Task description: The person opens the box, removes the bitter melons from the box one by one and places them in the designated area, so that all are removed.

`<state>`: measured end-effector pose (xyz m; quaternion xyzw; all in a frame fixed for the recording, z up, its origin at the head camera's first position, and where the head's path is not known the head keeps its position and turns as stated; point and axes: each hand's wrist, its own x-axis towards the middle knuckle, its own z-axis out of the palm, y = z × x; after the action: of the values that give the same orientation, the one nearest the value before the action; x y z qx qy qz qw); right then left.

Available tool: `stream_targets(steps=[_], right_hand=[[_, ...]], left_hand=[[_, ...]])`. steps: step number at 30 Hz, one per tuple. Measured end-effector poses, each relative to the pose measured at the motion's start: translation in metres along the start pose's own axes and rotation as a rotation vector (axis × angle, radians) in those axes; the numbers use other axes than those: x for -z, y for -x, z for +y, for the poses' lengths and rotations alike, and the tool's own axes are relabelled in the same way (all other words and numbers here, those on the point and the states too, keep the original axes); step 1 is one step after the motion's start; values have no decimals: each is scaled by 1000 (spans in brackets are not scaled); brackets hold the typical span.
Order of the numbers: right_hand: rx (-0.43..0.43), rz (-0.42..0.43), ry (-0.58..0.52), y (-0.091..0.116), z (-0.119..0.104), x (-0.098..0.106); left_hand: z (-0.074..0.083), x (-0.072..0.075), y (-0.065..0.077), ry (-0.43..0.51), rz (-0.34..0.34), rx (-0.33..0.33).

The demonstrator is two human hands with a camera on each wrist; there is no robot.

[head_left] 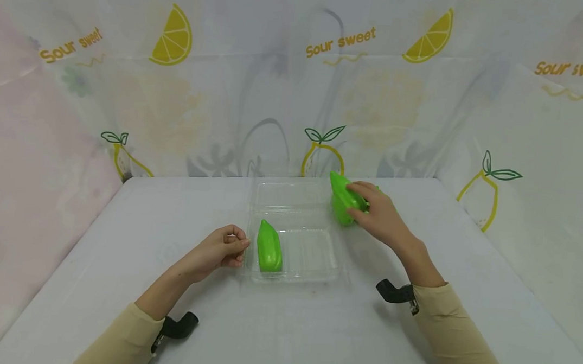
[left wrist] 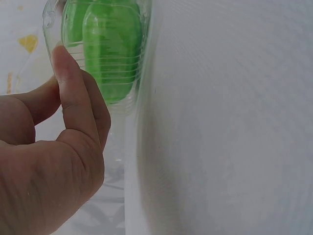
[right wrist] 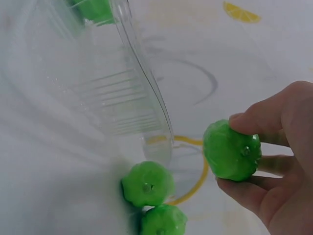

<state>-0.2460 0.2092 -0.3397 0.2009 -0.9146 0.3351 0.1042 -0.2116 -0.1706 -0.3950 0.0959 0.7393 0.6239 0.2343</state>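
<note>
A clear plastic box lies unfolded, with its lid laid back behind the base. Along the left side of the base rests one shiny green, ribbed vegetable, its pointed tip facing away from me. My left hand pinches the box's left rim between thumb and fingertips. Off the back right corner, my right hand grips another green ribbed vegetable between thumb and fingers, raised off the table. Two more green vegetables sit below it, beside the box, mostly hidden in the head view.
A white-covered table stretches around the box. Behind it hangs a pale curtain printed with lemons and lettering. Black wrist cameras stick out from both sleeves above the table.
</note>
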Motion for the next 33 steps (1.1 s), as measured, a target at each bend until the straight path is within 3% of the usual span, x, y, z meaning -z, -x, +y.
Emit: stream_targets(steps=[16, 33], right_hand=[[-43, 113, 27, 0, 32, 6], [-179, 182, 31, 6, 52, 19]], left_hand=[[-1, 1, -1, 0, -4, -4], [0, 1, -1, 6, -5, 1]])
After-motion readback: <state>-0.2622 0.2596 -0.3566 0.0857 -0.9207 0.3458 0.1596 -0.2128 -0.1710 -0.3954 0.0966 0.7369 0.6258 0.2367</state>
